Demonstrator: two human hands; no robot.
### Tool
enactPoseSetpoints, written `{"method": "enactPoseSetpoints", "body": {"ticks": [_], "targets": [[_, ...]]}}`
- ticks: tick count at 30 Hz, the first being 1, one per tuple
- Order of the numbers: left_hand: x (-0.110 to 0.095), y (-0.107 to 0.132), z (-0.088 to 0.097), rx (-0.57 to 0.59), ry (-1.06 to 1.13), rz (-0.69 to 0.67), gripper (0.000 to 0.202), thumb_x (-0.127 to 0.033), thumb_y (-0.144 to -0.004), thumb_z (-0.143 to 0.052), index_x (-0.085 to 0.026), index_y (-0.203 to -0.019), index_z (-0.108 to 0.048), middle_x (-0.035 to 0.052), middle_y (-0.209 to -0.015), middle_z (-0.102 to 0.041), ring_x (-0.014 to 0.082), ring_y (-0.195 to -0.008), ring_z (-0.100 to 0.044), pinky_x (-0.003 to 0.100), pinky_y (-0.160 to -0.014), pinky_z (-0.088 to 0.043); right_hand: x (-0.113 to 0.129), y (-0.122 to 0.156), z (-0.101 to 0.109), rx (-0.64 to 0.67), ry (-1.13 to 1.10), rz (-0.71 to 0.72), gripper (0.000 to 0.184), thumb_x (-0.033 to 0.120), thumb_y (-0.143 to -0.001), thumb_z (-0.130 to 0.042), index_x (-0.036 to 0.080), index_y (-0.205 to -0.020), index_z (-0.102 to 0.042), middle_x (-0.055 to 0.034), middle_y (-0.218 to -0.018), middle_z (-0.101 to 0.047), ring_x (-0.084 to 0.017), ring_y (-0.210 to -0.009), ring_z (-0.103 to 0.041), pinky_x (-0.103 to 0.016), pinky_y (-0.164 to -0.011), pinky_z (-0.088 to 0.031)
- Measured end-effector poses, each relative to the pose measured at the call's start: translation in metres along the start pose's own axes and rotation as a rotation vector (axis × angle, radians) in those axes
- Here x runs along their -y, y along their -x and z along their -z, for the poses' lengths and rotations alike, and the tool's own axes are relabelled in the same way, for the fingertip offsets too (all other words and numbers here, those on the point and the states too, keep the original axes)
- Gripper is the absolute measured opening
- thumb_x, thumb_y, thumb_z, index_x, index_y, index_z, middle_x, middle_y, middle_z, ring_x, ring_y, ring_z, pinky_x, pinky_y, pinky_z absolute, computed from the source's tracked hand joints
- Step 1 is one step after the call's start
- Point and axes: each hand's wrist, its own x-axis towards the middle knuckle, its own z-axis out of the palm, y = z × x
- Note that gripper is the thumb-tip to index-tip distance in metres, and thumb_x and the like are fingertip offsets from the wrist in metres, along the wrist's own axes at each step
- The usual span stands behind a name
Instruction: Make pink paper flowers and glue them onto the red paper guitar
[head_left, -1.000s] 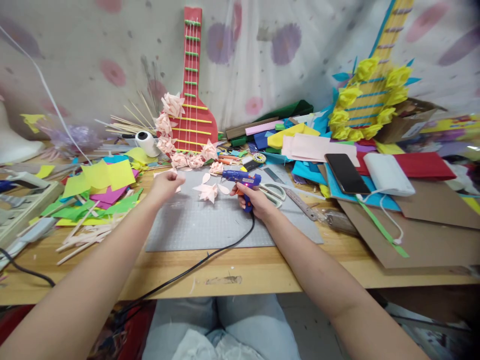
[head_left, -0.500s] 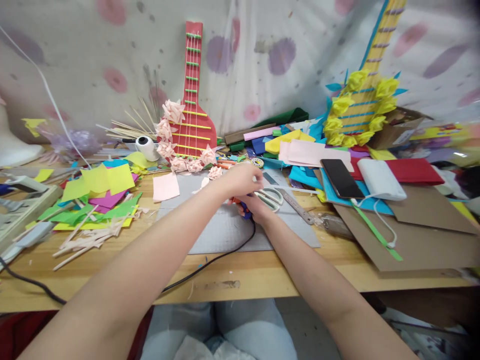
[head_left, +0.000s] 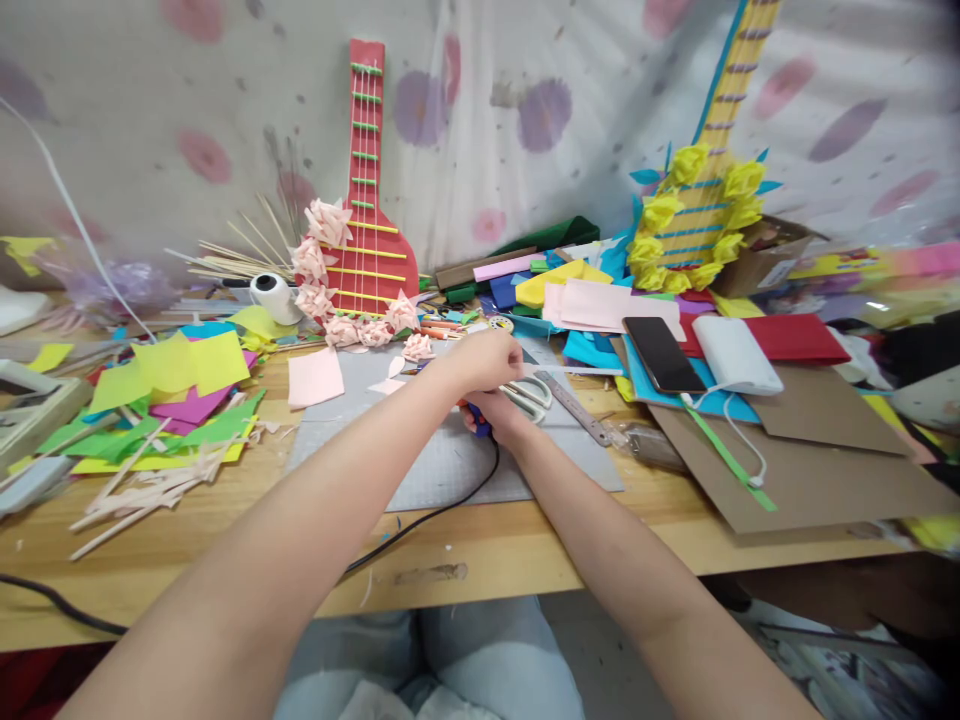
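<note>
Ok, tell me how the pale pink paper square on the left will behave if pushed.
The pale pink paper square looks thin, so it would probably bend easily. Nothing weighs it down, so it should slide readily. Lying flat, it seems unlikely to roll.

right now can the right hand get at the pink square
Probably not easily: the left forearm crosses between the right hand and the pink square, and the right hand is taken up with the glue gun. Nothing seems to cover the pink square itself.
</note>
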Motion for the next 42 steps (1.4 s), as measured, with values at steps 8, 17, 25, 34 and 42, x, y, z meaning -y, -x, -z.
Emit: {"method": "enactPoseSetpoints", "body": {"ticks": [8,17,25,34,42], "targets": [[0.013,0.011,0.018,-0.660,0.524,-0.007,0.009,-0.025,-0.074,-0.061,-0.016,-0.074,-0.066,0.0038,-0.085,-0.068,0.0158,-0.089,-0.061,0.028,-0.083,-0.045,0.015,-0.001,0.019,-0.134,-0.117,0.003,0.032,0.047,-0.066,-0.065,0.016,-0.068,-0.058,0.0009,-0.059,-0.060,-0.004,-0.038,-0.036,-0.018,-0.033,-0.029],[0.054,0.078,-0.027,-0.766,1.241,0.485,0.015,-0.027,-0.068,-0.063,-0.015,-0.074,-0.057,-0.0007,-0.067,-0.061,0.0109,-0.060,-0.061,0.025,-0.059,-0.050,0.014,-0.006,0.024,-0.204,-0.139,0.073,0.032,0.047,-0.067,-0.068,0.016,-0.069,-0.060,-0.0017,-0.069,-0.065,-0.003,-0.038,-0.039,-0.017,-0.033,-0.034],[0.053,0.074,-0.093,-0.367,0.962,0.351,0.016,-0.031,-0.070,-0.059,-0.017,-0.064,-0.060,0.0016,-0.062,-0.064,0.0136,-0.060,-0.059,0.026,-0.061,-0.046,0.014,0.000,0.020,-0.210,-0.089,0.056,0.036,0.052,-0.067,-0.067,0.017,-0.072,-0.060,0.0007,-0.060,-0.061,-0.005,-0.034,-0.040,-0.019,-0.029,-0.033],[0.099,0.072,-0.091,-0.620,1.045,0.507,0.029,-0.035,-0.065,-0.065,-0.018,-0.084,-0.052,0.0006,-0.065,-0.066,0.0136,-0.059,-0.062,0.025,-0.058,-0.048,0.015,0.001,0.018,-0.208,0.024,0.038,0.039,0.054,-0.065,-0.066,0.017,-0.072,-0.060,0.0007,-0.060,-0.062,-0.004,-0.036,-0.040,-0.018,-0.032,-0.036],[0.099,0.091,-0.083,-0.664,0.978,0.609,0.023,-0.036,-0.065,-0.062,-0.016,-0.077,-0.059,0.0016,-0.063,-0.066,0.0110,-0.050,-0.058,0.019,-0.043,-0.043,0.022,0.008,0.022,-0.054,0.197,0.079,0.038,0.054,-0.065,-0.066,0.016,-0.067,-0.060,-0.0013,-0.062,-0.064,-0.005,-0.039,-0.043,-0.020,-0.035,-0.040]]}}
